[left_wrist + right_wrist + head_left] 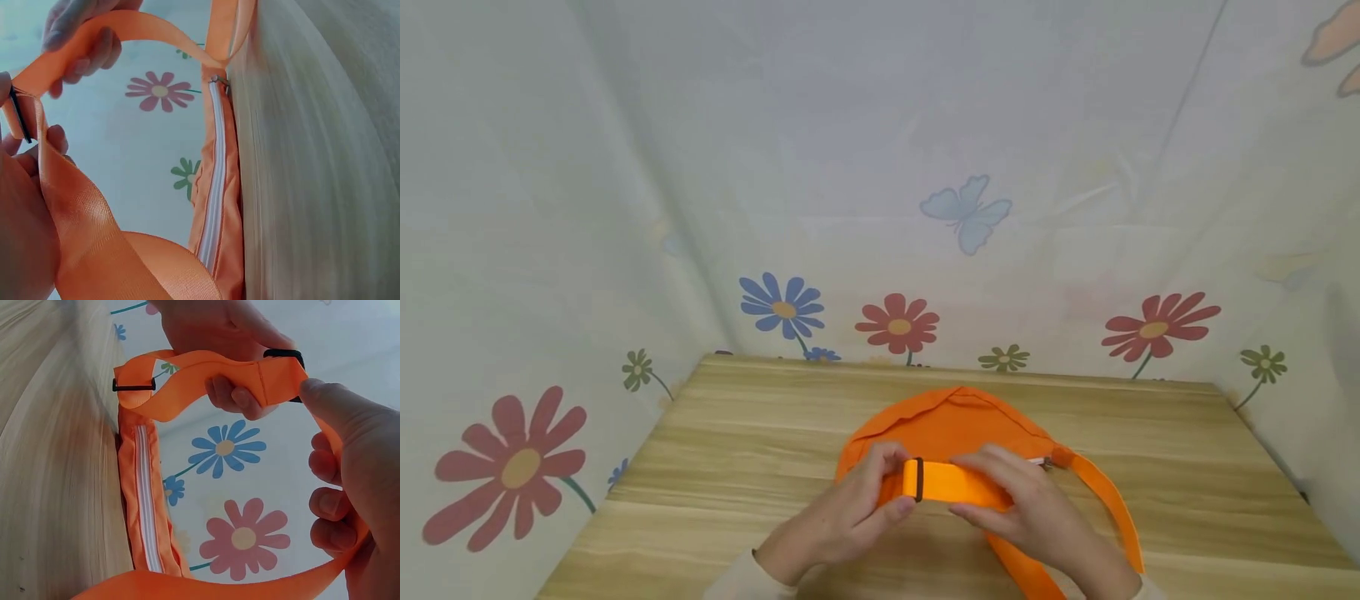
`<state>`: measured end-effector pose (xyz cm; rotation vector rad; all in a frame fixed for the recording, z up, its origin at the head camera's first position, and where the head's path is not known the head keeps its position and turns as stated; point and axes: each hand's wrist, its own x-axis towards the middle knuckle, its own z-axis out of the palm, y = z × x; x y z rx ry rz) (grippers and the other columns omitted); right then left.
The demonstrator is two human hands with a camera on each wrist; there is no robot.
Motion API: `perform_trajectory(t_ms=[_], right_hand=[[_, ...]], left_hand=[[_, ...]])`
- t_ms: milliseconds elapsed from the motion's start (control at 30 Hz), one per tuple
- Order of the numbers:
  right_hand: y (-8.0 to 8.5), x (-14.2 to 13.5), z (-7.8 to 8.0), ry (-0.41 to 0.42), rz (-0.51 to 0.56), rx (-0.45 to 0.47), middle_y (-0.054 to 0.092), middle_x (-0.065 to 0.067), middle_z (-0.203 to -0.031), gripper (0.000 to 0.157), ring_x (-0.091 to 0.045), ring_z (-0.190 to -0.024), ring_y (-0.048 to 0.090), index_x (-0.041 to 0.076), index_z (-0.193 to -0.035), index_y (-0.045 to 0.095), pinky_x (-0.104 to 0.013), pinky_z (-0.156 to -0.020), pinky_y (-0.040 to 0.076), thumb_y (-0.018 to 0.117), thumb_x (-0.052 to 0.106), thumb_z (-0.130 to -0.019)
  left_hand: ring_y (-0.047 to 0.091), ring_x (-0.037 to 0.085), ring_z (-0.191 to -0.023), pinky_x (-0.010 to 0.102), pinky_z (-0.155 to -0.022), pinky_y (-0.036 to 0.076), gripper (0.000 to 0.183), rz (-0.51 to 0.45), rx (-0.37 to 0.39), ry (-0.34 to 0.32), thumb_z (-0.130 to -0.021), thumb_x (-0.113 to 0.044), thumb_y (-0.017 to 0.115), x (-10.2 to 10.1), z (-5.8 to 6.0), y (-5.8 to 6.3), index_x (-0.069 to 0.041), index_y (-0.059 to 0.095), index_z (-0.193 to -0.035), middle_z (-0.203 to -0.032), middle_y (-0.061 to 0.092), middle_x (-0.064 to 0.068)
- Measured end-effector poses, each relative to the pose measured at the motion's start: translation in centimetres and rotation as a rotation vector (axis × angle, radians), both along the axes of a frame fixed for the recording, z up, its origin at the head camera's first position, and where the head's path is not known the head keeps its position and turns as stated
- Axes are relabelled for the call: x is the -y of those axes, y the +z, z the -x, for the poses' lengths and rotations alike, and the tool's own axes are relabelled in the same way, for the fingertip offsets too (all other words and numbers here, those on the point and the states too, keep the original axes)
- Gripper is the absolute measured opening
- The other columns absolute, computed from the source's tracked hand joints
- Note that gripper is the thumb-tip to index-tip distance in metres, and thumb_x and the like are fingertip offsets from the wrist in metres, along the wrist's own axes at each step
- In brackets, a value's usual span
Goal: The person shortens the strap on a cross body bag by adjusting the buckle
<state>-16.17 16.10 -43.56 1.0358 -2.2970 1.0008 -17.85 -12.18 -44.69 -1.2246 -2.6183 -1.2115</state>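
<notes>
An orange bag (947, 421) with a white zipper (215, 169) lies on the wooden table. Its orange strap (955, 483) is lifted in front of it between both hands. My left hand (857, 508) pinches the strap beside a black slider buckle (918, 479). To the right, my right hand (1030, 500) holds the strap between thumb and fingers, with the webbing running through its curled fingers in the right wrist view. A second black buckle (134, 385) sits at the bag's end in that view. Part of the bag is hidden behind the hands.
The wooden table (737, 450) extends around the bag. A pale curtain (865, 150) printed with flowers and butterflies hangs behind it and at both sides. A loop of strap (1112, 500) trails off the bag's right end toward the front.
</notes>
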Motion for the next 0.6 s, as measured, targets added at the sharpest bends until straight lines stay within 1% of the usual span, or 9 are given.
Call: perform_trajectory(t_ms=[133,233,300,367,433,533,600], right_hand=[[0.1,0.1,-0.1,-0.004,0.010,0.022,0.068,0.011,-0.107,0.039,0.000,-0.084,0.057,0.022,-0.127,0.072,-0.019,-0.070,0.055,0.088,0.025,-0.092],[0.0,0.2,-0.2,-0.007,0.013,0.005,0.068,0.010,-0.108,0.037,0.000,-0.084,0.057,0.020,-0.126,0.072,-0.019,-0.070,0.055,0.088,0.026,-0.093],[-0.1,0.4,-0.2,-0.004,0.017,-0.017,0.069,0.009,-0.108,0.037,0.000,-0.085,0.057,0.019,-0.126,0.071,-0.017,-0.071,0.054,0.087,0.027,-0.093],[-0.2,0.5,-0.2,0.002,0.024,-0.040,0.069,0.008,-0.108,0.037,-0.001,-0.085,0.057,0.018,-0.125,0.071,-0.016,-0.072,0.054,0.087,0.027,-0.093],[-0.3,0.7,-0.1,0.006,0.038,-0.058,0.069,0.008,-0.108,0.036,-0.001,-0.085,0.058,0.018,-0.125,0.071,-0.015,-0.072,0.052,0.087,0.026,-0.094],[-0.5,1.0,-0.1,0.006,0.064,-0.057,0.070,0.008,-0.109,0.035,-0.002,-0.086,0.058,0.018,-0.124,0.071,-0.015,-0.073,0.052,0.086,0.026,-0.094],[-0.7,1.1,-0.2,0.013,0.085,-0.054,0.071,0.005,-0.109,0.036,-0.004,-0.087,0.060,0.017,-0.125,0.071,-0.016,-0.073,0.053,0.086,0.025,-0.094]], left_hand=[[0.060,0.015,-0.126,0.037,-0.120,0.047,0.042,0.001,0.015,-0.006,-0.114,-0.032,0.052,0.0,0.0,0.0,-0.016,0.032,-0.148,-0.139,0.062,0.001],[0.060,0.016,-0.130,0.041,-0.124,0.045,0.043,-0.007,0.024,-0.011,-0.115,-0.032,0.051,0.0,0.0,-0.1,-0.017,0.031,-0.149,-0.143,0.061,0.002],[0.060,0.015,-0.131,0.041,-0.125,0.044,0.043,-0.021,0.040,-0.014,-0.114,-0.032,0.052,0.0,0.0,-0.1,-0.018,0.030,-0.148,-0.143,0.061,0.001],[0.062,0.014,-0.126,0.037,-0.122,0.047,0.043,-0.045,0.050,-0.031,-0.114,-0.030,0.054,0.0,0.0,-0.1,-0.019,0.030,-0.147,-0.140,0.063,0.001],[0.063,0.011,-0.118,0.032,-0.116,0.050,0.043,-0.071,0.053,-0.051,-0.113,-0.028,0.055,0.0,0.1,-0.1,-0.019,0.030,-0.146,-0.135,0.064,0.001],[0.063,0.009,-0.110,0.028,-0.108,0.052,0.042,-0.107,0.055,-0.078,-0.113,-0.025,0.056,-0.1,0.2,-0.2,-0.018,0.030,-0.145,-0.129,0.065,0.002],[0.063,0.008,-0.110,0.027,-0.108,0.052,0.042,-0.115,0.058,-0.083,-0.113,-0.024,0.056,-0.2,0.2,-0.3,-0.017,0.030,-0.145,-0.128,0.065,0.002]])
